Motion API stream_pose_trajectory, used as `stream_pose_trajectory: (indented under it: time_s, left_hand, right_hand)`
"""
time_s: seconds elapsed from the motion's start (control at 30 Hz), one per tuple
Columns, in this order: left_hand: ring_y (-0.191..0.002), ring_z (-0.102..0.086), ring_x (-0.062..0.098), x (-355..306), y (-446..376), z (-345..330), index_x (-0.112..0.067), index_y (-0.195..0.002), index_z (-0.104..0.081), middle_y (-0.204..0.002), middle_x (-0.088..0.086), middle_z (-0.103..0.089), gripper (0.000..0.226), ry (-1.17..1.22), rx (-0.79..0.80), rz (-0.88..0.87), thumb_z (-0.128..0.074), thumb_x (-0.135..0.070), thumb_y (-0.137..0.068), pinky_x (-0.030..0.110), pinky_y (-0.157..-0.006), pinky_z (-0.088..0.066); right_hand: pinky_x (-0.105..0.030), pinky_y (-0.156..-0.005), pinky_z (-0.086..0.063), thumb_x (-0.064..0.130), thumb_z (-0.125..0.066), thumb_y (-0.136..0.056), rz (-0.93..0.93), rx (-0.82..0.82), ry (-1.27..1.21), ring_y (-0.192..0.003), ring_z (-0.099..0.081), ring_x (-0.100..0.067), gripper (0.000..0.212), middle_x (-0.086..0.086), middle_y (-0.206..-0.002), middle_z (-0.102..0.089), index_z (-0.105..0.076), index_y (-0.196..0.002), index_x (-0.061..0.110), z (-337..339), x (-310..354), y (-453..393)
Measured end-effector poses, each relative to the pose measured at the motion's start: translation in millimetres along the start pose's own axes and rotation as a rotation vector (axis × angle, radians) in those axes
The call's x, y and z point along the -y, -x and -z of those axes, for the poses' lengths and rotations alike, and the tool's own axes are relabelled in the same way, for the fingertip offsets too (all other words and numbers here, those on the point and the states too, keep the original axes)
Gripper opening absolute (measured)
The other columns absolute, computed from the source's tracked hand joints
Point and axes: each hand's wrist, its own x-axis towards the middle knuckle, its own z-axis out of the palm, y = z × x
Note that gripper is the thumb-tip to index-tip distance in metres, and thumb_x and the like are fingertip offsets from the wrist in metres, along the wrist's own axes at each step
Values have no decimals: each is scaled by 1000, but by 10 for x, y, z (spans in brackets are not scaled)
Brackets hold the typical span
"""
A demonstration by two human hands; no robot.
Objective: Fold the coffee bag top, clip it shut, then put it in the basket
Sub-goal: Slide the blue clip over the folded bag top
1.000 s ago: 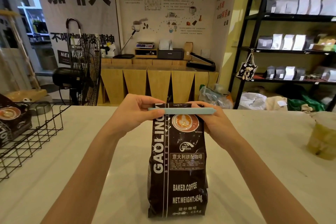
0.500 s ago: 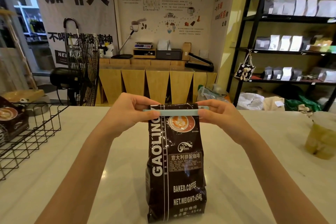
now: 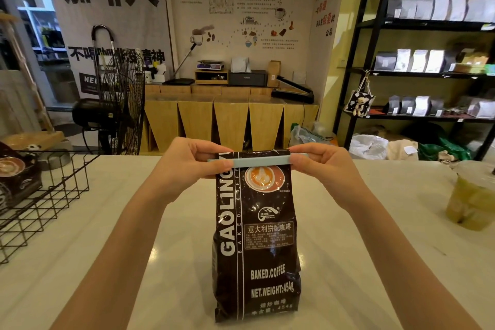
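Observation:
A dark brown coffee bag (image 3: 257,244) stands upright on the white counter (image 3: 361,262), its top folded over. A pale blue clip (image 3: 261,161) lies straight across the folded top. My left hand (image 3: 187,166) pinches the clip's left end together with the bag's top left corner. On the other side, my right hand (image 3: 320,167) pinches the clip's right end. The black wire basket (image 3: 51,195) sits on the counter at the left, apart from the bag.
Another coffee bag (image 3: 16,179) lies inside the basket. A plastic cup with a greenish drink (image 3: 472,195) stands at the counter's right side. Beyond the counter are a floor fan (image 3: 117,104) and black shelves of pouches (image 3: 428,61).
The clip's right end, which stuck out past the bag, now sits closer in and level on the fold. My right hand has shifted from behind the bag to the clip's right end.

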Motion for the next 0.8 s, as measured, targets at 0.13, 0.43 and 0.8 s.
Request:
stream_pose_trajectory:
  time_s: [0.13,0.43,0.8]
  left_hand:
    - [-75,-70,10,-58,36,-8,-26,-85,-67,-65,-10,-73,19,-101,11,-34,-67,-11,-74,17,-58,-55]
    - [-131,-34,11,-340,63,-562,-22,-133,-37,-143,-3,-40,44,-904,-90,-451,-45,-29,-90,26,-106,-25]
    - [-92,-59,15,-383,-137,-709,-23,-116,-55,-105,-1,-66,34,-887,106,-328,-43,-40,-89,34,-78,-49]
  right_hand:
    - [-11,-60,-51,11,-64,-80,10,-26,-11,-72,-70,-4,11,12,-62,-73,-67,-84,21,-14,-2,12]
    - [-13,-65,-52,16,-67,-74,30,-30,-43,-71,-70,-6,9,9,-63,-74,-68,-83,19,-26,7,18]
    - [-20,-72,-55,24,-66,-71,33,10,-73,-81,-71,-13,24,6,-73,-76,-67,-94,20,1,14,81]
